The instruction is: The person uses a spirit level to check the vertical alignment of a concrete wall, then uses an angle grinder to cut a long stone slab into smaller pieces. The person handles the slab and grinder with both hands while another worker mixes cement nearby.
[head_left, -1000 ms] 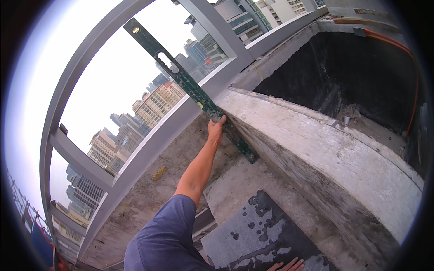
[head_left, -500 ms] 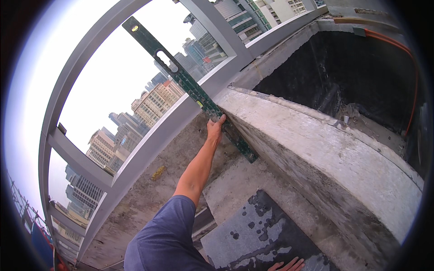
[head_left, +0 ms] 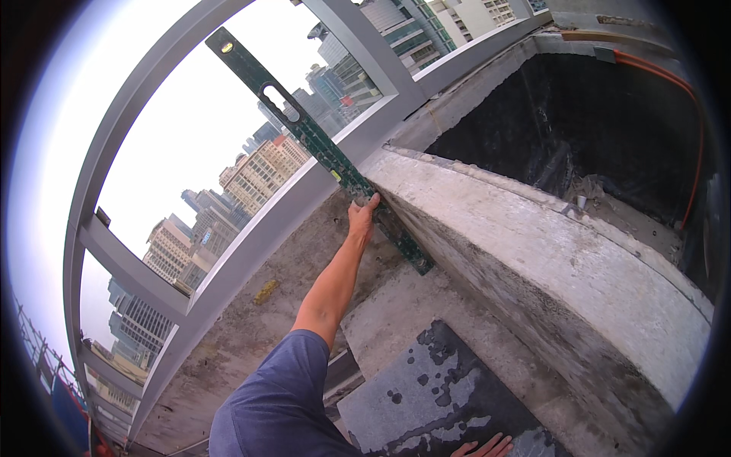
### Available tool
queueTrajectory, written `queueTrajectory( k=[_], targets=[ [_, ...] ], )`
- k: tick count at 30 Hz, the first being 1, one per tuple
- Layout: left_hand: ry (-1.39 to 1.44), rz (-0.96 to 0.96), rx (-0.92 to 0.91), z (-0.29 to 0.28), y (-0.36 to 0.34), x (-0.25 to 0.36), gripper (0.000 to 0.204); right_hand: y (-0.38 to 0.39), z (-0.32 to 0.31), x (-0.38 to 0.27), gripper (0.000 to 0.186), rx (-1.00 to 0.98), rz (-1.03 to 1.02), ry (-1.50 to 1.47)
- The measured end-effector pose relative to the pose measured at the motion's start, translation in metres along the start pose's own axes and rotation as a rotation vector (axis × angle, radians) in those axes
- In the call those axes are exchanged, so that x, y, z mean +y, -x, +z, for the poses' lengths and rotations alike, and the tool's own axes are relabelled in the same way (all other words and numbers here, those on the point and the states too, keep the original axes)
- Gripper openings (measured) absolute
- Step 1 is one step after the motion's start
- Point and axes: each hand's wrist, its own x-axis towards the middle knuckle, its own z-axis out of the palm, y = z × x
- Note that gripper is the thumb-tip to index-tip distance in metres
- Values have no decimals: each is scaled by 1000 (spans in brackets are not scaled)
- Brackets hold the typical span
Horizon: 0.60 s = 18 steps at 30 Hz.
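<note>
My left hand (head_left: 362, 213) is closed on a long green spirit level (head_left: 320, 148), stained with grey grime, held upright along the side of the concrete ledge (head_left: 525, 236), its lower end down by the concrete step (head_left: 388, 301). My right hand (head_left: 483, 448) shows at the bottom edge, fingers stretched out on a dark grey stone slab (head_left: 403, 381) with wet blotches; the rest of it is out of frame.
A grey metal railing (head_left: 373, 61) runs along the left and back, with city buildings beyond. Right of the ledge is a dark-lined pit (head_left: 548, 114) with debris and an orange pipe (head_left: 685, 91). A small yellow object (head_left: 266, 291) lies left of my arm.
</note>
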Motion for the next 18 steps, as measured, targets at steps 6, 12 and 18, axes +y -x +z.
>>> queueTrajectory(
  k=[6,12,18],
  targets=[
    [22,-15,6,9,3,-2,31,-1,0,1,64,-14,10,16],
    [0,-14,-3,3,0,-3,33,-1,-2,1,65,-26,6,20],
    [2,-17,4,0,-2,-6,33,-1,-1,0,65,-16,7,8]
  ],
)
